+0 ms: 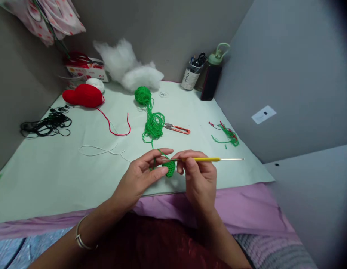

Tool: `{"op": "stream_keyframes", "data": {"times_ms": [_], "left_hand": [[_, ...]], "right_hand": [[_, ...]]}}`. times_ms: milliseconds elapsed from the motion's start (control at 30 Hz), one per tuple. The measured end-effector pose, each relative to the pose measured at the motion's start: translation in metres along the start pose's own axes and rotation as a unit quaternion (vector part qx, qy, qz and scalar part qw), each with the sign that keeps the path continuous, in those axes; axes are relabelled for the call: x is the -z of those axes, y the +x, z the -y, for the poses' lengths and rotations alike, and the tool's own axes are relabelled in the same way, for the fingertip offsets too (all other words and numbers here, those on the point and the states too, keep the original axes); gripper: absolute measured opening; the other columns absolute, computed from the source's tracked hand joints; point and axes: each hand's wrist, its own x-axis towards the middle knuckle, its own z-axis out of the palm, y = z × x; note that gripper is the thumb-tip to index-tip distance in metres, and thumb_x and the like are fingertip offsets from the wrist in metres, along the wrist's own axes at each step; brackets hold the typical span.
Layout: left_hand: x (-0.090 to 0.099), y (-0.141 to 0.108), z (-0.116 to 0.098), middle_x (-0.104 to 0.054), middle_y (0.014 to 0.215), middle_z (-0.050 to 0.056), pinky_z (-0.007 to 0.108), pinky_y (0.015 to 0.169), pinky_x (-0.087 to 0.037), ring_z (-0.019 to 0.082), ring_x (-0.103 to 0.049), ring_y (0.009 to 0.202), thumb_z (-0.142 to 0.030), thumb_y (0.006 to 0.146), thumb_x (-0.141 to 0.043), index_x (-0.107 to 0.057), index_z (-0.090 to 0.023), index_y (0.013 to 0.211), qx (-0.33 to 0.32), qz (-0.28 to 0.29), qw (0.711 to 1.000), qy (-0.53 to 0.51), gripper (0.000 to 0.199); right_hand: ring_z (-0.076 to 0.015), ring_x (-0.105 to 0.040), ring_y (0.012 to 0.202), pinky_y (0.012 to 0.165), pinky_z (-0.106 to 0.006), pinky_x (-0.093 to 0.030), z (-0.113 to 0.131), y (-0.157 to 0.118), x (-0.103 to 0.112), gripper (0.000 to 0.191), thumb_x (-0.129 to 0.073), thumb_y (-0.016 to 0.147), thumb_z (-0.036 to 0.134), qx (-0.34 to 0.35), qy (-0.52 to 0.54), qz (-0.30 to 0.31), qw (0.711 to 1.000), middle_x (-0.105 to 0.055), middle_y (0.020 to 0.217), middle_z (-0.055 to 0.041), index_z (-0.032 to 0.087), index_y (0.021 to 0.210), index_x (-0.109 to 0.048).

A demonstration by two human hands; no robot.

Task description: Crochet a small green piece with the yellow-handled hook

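Note:
Between thumb and fingers, my left hand (142,170) pinches a small green crochet piece (169,169). Green yarn (152,145) runs over the left fingers from a loose tangle of green yarn (154,126), which joins a green yarn ball (143,96) farther back. My right hand (200,173) is closed around a crochet hook (205,159) with a yellow grip. The hook lies level, its left end at the top edge of the green piece; whether it passes through a stitch is too small to tell.
Orange-handled thread snips (177,129) lie beside the tangle. Yarn scraps (229,135) are at the right. At the left are a red yarn ball (85,96), black cords (47,124) and a white cord (97,150). White stuffing (128,67), a pen cup (190,76) and a bottle (215,59) stand behind.

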Motion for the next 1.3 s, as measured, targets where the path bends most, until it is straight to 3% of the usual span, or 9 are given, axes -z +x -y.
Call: {"op": "stream_keyframes", "data": {"times_ms": [333,533,700,833,900,967,1067,1167,1300], "left_hand": [[0.003,0.0,-0.005,-0.069,0.093,0.0,0.025,0.085,-0.051,0.015,-0.064,0.093,-0.021,0.088,-0.082,-0.081,-0.029,0.119,-0.031,-0.046,0.995,0.082,0.032],[-0.001,-0.001,-0.008,-0.071,0.094,0.0,0.028,0.088,-0.051,0.015,-0.065,0.09,-0.015,0.088,-0.078,-0.081,-0.026,0.117,-0.101,-0.082,0.972,0.194,0.031],[-0.005,-0.002,-0.004,-0.072,0.096,0.0,0.028,0.092,-0.05,0.015,-0.064,0.089,-0.014,0.087,-0.08,-0.081,-0.026,0.12,-0.148,-0.115,0.961,0.202,0.035],[-0.007,-0.002,-0.001,-0.069,0.088,-0.002,0.024,0.084,-0.051,0.013,-0.064,0.085,-0.024,0.086,-0.086,-0.077,-0.029,0.132,-0.013,-0.053,0.998,-0.016,0.047],[-0.006,0.0,-0.002,-0.069,0.09,0.0,0.022,0.079,-0.051,0.012,-0.063,0.083,-0.029,0.085,-0.088,-0.078,-0.026,0.132,0.071,-0.016,0.989,-0.132,0.048],[-0.004,0.001,-0.004,-0.068,0.089,0.001,0.02,0.078,-0.05,0.011,-0.06,0.08,-0.029,0.085,-0.088,-0.08,-0.022,0.129,0.115,-0.009,0.975,-0.188,0.045],[-0.003,0.002,-0.008,-0.065,0.084,0.0,0.017,0.078,-0.047,0.009,-0.057,0.079,-0.025,0.085,-0.088,-0.083,-0.021,0.123,0.089,-0.029,0.979,-0.182,0.038],[-0.005,0.001,-0.007,-0.067,0.091,0.0,0.019,0.084,-0.048,0.011,-0.06,0.088,-0.027,0.085,-0.089,-0.084,-0.025,0.121,0.043,-0.03,0.992,-0.117,0.037],[-0.008,0.001,-0.002,-0.07,0.096,0.0,0.026,0.093,-0.049,0.015,-0.065,0.096,-0.027,0.085,-0.09,-0.08,-0.031,0.128,0.017,-0.032,0.998,-0.053,0.045]], "right_hand": [[-0.0097,-0.065,0.066,0.064,-0.024,-0.05,0.004,0.005,0.004,0.019,-0.063,0.106,0.034,-0.043,0.054,0.029,0.997,-0.079,0.09,-0.0005,0.024,0.097,-0.076],[-0.0112,-0.068,0.073,0.069,-0.028,-0.056,0.005,-0.003,0.005,0.019,-0.057,0.108,0.022,0.07,-0.099,0.049,0.991,-0.078,0.099,-0.0015,0.026,0.107,-0.075],[-0.0195,-0.075,0.096,0.08,-0.034,-0.063,0.005,-0.01,0.006,0.023,-0.057,0.105,0.014,0.274,-0.319,0.096,0.902,-0.079,0.103,-0.0062,0.025,0.121,-0.071],[-0.0216,-0.076,0.098,0.078,-0.033,-0.065,-0.003,-0.015,0.01,0.037,-0.069,0.097,0.009,0.361,-0.441,0.089,0.817,-0.078,0.112,-0.0077,0.028,0.129,-0.072],[-0.0218,-0.076,0.098,0.078,-0.034,-0.065,-0.006,-0.015,0.01,0.037,-0.069,0.098,0.01,0.352,-0.403,0.067,0.842,-0.078,0.111,-0.007,0.03,0.129,-0.074],[-0.0202,-0.074,0.09,0.073,-0.035,-0.064,-0.005,-0.012,0.009,0.029,-0.063,0.103,0.014,0.292,-0.306,0.034,0.906,-0.078,0.105,-0.0055,0.03,0.124,-0.076],[-0.0157,-0.068,0.074,0.065,-0.031,-0.058,-0.001,-0.007,0.005,0.023,-0.059,0.106,0.018,0.162,-0.116,-0.005,0.98,-0.076,0.093,-0.0028,0.028,0.11,-0.079],[-0.0138,-0.066,0.073,0.065,-0.03,-0.054,0.001,-0.004,0.001,0.018,-0.062,0.105,0.022,0.084,-0.016,0.009,0.996,-0.075,0.092,-0.0023,0.027,0.103,-0.079],[-0.0139,-0.068,0.077,0.07,-0.03,-0.056,-0.003,-0.005,-0.001,0.016,-0.064,0.105,0.025,0.05,-0.005,0.016,0.999,-0.074,0.094,-0.0022,0.026,0.103,-0.081]]}}
